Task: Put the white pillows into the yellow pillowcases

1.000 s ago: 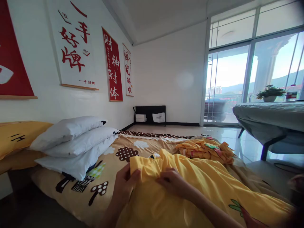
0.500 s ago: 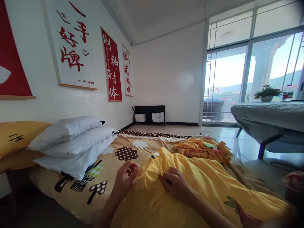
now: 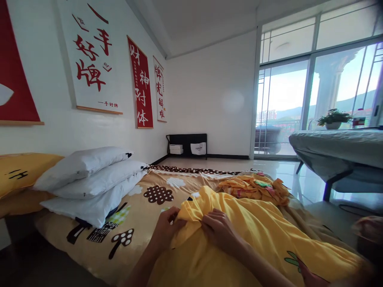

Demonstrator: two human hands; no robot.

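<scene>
A yellow pillowcase [image 3: 257, 223] with a carrot print lies in front of me, bunched into folds at its near left part. Just behind the folds shows a bit of white with a black mark [image 3: 191, 197], like the white pillows' corners. My left hand [image 3: 167, 229] pinches the gathered cloth at its left edge, thumb on top. Close by on the right, my right hand [image 3: 218, 228] is closed on the same cloth, its fingertips tucked into the folds and partly hidden.
White pillows [image 3: 98, 175] are stacked at the left, by a yellow pillow [image 3: 24, 171]. Crumpled orange-yellow cloth [image 3: 254, 187] lies beyond my hands on the patterned bedding [image 3: 134, 207]. A covered table [image 3: 338, 147] bearing a potted plant [image 3: 333, 118] stands at the right.
My left hand has moved right and closed on the cloth edge. My right hand keeps its grip, its fingers slightly shifted.
</scene>
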